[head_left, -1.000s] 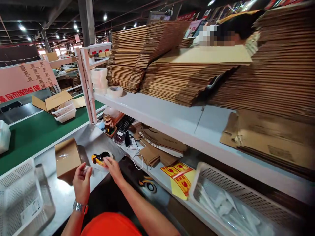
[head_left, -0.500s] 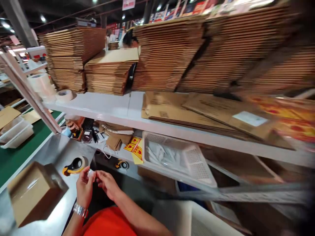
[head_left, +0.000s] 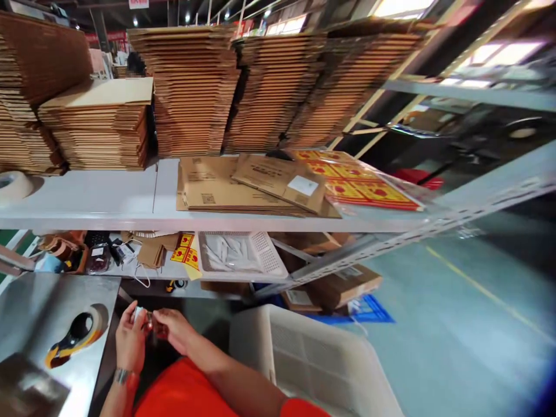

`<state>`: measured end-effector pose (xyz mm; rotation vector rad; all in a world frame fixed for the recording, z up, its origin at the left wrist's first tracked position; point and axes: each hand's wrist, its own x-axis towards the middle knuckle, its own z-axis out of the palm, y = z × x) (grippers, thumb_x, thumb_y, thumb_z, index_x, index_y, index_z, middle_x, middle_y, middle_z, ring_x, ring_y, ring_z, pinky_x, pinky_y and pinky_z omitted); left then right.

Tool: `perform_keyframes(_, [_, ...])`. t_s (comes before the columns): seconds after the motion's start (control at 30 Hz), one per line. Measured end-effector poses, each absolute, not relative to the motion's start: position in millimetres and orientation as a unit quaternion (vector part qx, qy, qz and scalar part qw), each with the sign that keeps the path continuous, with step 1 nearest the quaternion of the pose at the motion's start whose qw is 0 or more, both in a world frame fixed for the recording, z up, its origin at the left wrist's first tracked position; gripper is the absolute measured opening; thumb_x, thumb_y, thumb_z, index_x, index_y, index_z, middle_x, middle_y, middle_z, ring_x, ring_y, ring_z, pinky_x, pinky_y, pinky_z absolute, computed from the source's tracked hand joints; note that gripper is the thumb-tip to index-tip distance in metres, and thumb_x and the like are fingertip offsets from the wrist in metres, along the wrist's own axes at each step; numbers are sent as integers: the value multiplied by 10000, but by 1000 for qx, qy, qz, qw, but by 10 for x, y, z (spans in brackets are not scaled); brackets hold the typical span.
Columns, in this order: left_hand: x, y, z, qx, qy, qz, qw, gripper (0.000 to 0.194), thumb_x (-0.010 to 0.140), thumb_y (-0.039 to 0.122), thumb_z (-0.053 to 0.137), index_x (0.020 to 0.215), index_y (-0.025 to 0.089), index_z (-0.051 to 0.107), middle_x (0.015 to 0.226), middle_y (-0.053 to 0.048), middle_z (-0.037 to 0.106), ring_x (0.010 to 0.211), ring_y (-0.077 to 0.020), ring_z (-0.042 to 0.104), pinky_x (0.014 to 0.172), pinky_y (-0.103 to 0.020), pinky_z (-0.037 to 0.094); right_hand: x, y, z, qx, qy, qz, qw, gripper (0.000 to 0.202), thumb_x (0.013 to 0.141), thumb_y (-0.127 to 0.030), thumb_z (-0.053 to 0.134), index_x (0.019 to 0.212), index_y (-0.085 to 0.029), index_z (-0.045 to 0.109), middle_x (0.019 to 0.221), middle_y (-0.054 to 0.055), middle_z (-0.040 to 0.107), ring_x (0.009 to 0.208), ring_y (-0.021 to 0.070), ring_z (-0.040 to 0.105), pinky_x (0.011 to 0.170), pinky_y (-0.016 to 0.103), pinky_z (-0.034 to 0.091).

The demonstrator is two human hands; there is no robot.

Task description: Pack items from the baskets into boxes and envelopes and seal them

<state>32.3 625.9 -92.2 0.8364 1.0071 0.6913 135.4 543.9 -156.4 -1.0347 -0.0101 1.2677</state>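
My left hand (head_left: 131, 341), with a metal watch at the wrist, holds a small whitish item (head_left: 139, 313) between thumb and fingers. Close beside it, my right hand (head_left: 174, 329) is closed on a small, shiny, clear-looking piece (head_left: 153, 325) that lies between the two hands. What exactly this piece is cannot be made out. Both hands are above the dark gap at the right edge of the metal table (head_left: 39, 307). A tape dispenser (head_left: 76, 336) with a yellow handle lies on the table, left of my left hand.
Stacks of flat cardboard (head_left: 191, 92) stand on the white shelf (head_left: 113, 191). Below it is a shallow white basket (head_left: 269, 255) with clear bags. A large white bin (head_left: 321, 359) stands at my right. The brown box (head_left: 30, 388) is at the lower left.
The view has swung right, so the shelf, table and box have shifted left and the bin and floor show more. Both hands remain together, with a shiny piece now more visible between them.
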Motion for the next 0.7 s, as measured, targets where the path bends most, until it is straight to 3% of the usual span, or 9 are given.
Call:
perform_keyframes(0.1, [576, 6273, -876, 324, 445, 311, 775, 688, 611, 321, 1013, 1196, 194, 675, 822, 8, 736, 670, -113, 682, 605, -209, 565, 1508, 5263, -1508, -556, 14, 421, 716, 596, 577, -681, 952, 822, -181, 739, 769, 12, 708, 664, 143, 603, 603, 271, 450])
perform_keyframes(0.2, [757, 6298, -804, 302, 436, 321, 785, 689, 608, 298, 1002, 1192, 196, 650, 784, 29, 710, 630, -98, 645, 586, -206, 538, 1664, 5082, -1395, -638, -38, 317, 701, 549, 697, -706, 864, 870, -194, 765, 736, -1, 677, 653, 147, 569, 601, 280, 454])
perform_keyframes(0.33, [874, 6301, -742, 312, 427, 323, 785, 689, 636, 310, 996, 1210, 215, 627, 793, 49, 696, 589, -83, 615, 587, -219, 516, 1742, 4970, -1267, -626, -117, 391, 664, 545, 796, -718, 785, 905, -184, 783, 773, 21, 719, 599, 129, 533, 548, 269, 414])
perform_keyframes(0.53, [954, 6228, -727, 338, 395, 288, 804, 704, 657, 364, 997, 1219, 216, 598, 759, 57, 694, 592, -91, 619, 611, -226, 517, 1678, 5057, -1202, -536, -88, 490, 682, 620, 771, -760, 806, 966, -173, 842, 996, 92, 809, 729, 142, 624, 592, 240, 415])
perform_keyframes(0.7, [985, 6166, -763, 327, 397, 259, 818, 703, 603, 339, 1024, 1164, 202, 623, 751, 43, 699, 586, -92, 618, 599, -223, 523, 1743, 5067, -1214, -498, -57, 463, 731, 505, 717, -623, 932, 987, -203, 860, 981, 73, 816, 848, 173, 670, 702, 263, 461])
